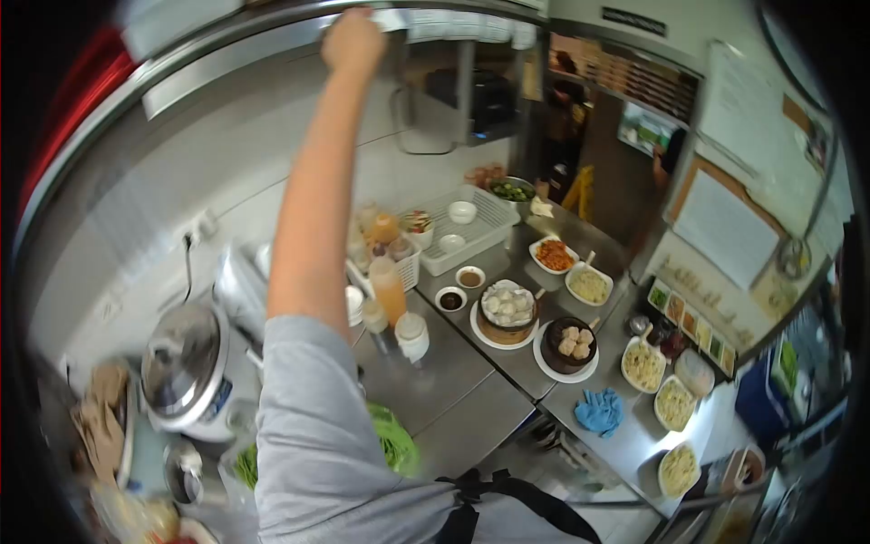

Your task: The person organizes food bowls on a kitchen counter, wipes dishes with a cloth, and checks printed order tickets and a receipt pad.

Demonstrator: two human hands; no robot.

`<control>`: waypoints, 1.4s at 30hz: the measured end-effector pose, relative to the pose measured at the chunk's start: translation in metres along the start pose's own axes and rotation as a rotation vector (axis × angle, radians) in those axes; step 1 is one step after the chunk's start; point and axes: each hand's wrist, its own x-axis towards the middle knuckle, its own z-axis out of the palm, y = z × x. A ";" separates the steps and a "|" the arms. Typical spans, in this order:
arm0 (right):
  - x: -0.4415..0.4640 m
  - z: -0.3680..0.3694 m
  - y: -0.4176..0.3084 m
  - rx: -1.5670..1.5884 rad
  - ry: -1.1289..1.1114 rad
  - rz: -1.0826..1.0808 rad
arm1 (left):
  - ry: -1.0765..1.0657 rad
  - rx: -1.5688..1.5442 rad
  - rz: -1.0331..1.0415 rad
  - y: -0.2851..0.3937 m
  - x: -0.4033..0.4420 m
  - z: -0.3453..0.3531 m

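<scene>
My left arm, in a grey sleeve, reaches up to the metal rail (pixel 272 56) above the counter. At its end my left hand (pixel 353 43) is closed at the rail, with a white paper slip (pixel 390 20) at its fingers. More white paper slips (pixel 471 27) hang in a row just to the right. My right hand is out of view. Below stand a bamboo steamer of dumplings (pixel 507 305) and a darker steamer with meat dumplings (pixel 575 344), each on a white plate. Two small sauce bowls (pixel 451 299) sit beside them.
Squeeze bottles (pixel 387 286) and a white draining tray (pixel 467 231) line the wall. A rice cooker (pixel 186 372) stands left. Several bowls of shredded food (pixel 642 364) and a blue cloth (pixel 599 412) lie right. Beyond the doorway are people and a yellow stand (pixel 580 190).
</scene>
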 end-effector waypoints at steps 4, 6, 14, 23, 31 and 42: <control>-0.052 0.058 -0.125 -0.793 0.136 -0.113 | 0.118 -0.013 -0.065 -0.008 -0.013 0.015; -0.051 0.080 -0.137 -0.615 0.009 -0.102 | 0.094 0.040 -0.062 -0.017 -0.026 0.013; -0.082 0.141 -0.290 -0.823 0.088 -0.392 | -0.160 -0.773 -0.220 0.045 -0.172 -0.030; -0.010 0.149 -0.362 -1.490 0.196 -0.979 | -1.136 -1.232 -0.470 0.250 -0.435 -0.053; -0.068 0.069 -0.421 -0.740 0.242 -0.648 | -2.294 -1.119 -0.366 0.340 -0.585 -0.076; -0.110 -0.145 -0.540 -0.802 0.859 -0.921 | -2.248 -0.993 -0.239 0.470 -0.777 -0.050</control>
